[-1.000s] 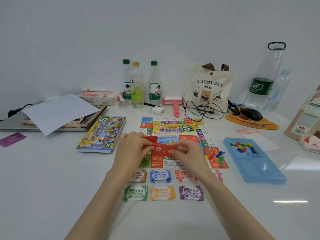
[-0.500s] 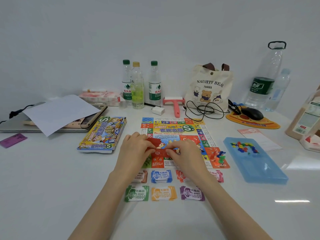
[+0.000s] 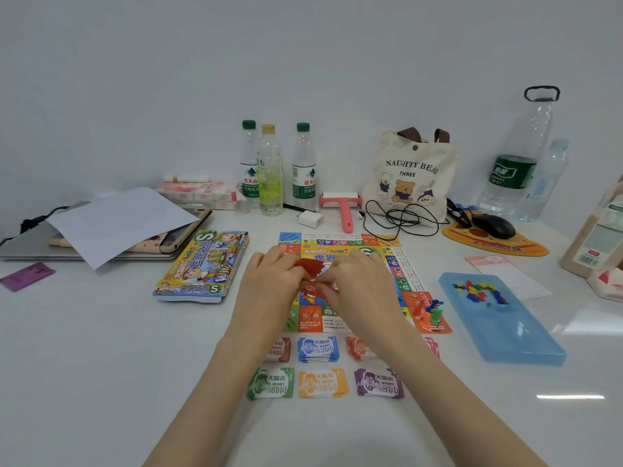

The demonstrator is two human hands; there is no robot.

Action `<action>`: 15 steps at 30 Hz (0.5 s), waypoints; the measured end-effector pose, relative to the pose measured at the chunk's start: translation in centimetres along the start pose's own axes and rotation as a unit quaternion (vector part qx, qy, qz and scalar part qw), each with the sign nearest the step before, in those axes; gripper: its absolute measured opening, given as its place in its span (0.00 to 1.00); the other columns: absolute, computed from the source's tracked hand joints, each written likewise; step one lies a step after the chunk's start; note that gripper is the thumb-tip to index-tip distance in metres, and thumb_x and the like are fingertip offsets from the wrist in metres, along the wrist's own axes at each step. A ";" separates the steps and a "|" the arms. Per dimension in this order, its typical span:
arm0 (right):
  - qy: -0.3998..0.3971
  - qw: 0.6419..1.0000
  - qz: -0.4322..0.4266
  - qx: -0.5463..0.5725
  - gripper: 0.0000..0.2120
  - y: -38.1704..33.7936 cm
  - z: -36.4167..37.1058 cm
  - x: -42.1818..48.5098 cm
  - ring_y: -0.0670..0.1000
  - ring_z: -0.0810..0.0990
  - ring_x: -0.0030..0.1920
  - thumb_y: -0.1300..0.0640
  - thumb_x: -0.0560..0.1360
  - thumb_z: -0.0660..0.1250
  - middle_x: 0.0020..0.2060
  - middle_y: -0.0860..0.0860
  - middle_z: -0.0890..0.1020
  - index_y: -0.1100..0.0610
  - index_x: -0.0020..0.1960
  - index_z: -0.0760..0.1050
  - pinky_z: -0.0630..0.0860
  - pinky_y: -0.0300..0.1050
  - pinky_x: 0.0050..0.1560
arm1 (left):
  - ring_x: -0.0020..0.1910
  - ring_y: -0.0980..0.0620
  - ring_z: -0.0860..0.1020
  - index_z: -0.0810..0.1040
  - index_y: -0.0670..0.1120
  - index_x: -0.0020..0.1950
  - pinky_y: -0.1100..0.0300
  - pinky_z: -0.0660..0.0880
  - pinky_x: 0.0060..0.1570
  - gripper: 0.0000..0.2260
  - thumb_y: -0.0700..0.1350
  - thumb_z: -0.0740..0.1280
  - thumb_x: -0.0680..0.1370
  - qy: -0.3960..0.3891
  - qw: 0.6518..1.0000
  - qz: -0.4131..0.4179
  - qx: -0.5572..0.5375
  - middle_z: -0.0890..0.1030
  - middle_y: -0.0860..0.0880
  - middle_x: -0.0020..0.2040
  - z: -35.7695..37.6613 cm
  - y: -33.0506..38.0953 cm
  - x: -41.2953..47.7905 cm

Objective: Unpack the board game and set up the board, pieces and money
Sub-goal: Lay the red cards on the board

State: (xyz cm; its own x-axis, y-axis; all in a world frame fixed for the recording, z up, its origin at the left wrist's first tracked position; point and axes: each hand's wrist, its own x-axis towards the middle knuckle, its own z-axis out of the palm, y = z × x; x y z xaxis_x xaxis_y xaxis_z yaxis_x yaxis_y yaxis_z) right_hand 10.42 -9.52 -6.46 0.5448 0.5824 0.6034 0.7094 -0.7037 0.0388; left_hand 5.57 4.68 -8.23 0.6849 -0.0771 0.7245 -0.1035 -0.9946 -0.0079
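Hands over the board
Left hand and right hand both pinch red cards above the board.

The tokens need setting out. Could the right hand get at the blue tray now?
Probably yes: the blue tray lies uncovered to its right, though the right hand is busy pinching a red card.

Looks like an office or study desk: white table against plain wall, closed laptop, mouse on mousepad, charger, water bottles.
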 end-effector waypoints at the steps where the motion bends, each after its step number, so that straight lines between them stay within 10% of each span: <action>1: -0.037 0.999 0.012 0.006 0.05 0.1 -0.6 0.3 0.54 0.76 0.45 0.49 0.75 0.69 0.39 0.47 0.83 0.46 0.45 0.85 0.62 0.46 0.44 | 0.43 0.50 0.71 0.83 0.47 0.38 0.58 0.62 0.41 0.07 0.44 0.80 0.64 0.006 1.000 -0.019 -0.010 0.80 0.52 0.37 -0.2 0.0 0.0; 7: -0.149 0.925 0.238 0.254 0.04 3.5 -1.5 2.3 0.43 0.78 0.35 0.50 0.73 0.72 0.41 0.42 0.84 0.48 0.44 0.85 0.74 0.41 0.37 | 0.47 0.54 0.75 0.84 0.48 0.49 0.62 0.68 0.42 0.04 0.43 0.70 0.76 0.017 0.959 -0.249 -0.132 0.79 0.53 0.46 -1.9 -1.0 0.0; 15: -0.133 0.792 0.414 0.428 0.05 5.1 3.6 6.2 0.48 0.77 0.53 0.56 0.71 0.75 0.51 0.51 0.83 0.57 0.43 0.83 0.69 0.44 0.51 | 0.41 0.61 0.78 0.83 0.52 0.48 0.76 0.72 0.35 0.06 0.42 0.71 0.75 0.013 0.856 -0.374 -0.357 0.81 0.58 0.44 -1.2 -1.9 0.1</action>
State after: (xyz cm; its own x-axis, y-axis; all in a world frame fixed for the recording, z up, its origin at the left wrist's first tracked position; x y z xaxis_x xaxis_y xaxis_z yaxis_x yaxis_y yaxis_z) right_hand 19.03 -8.02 -5.33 0.9760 0.2112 -0.0540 0.0414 -0.4226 -0.9054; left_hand 4.95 6.70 -7.36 0.7372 0.5738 0.3568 -0.0631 -0.4672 0.8819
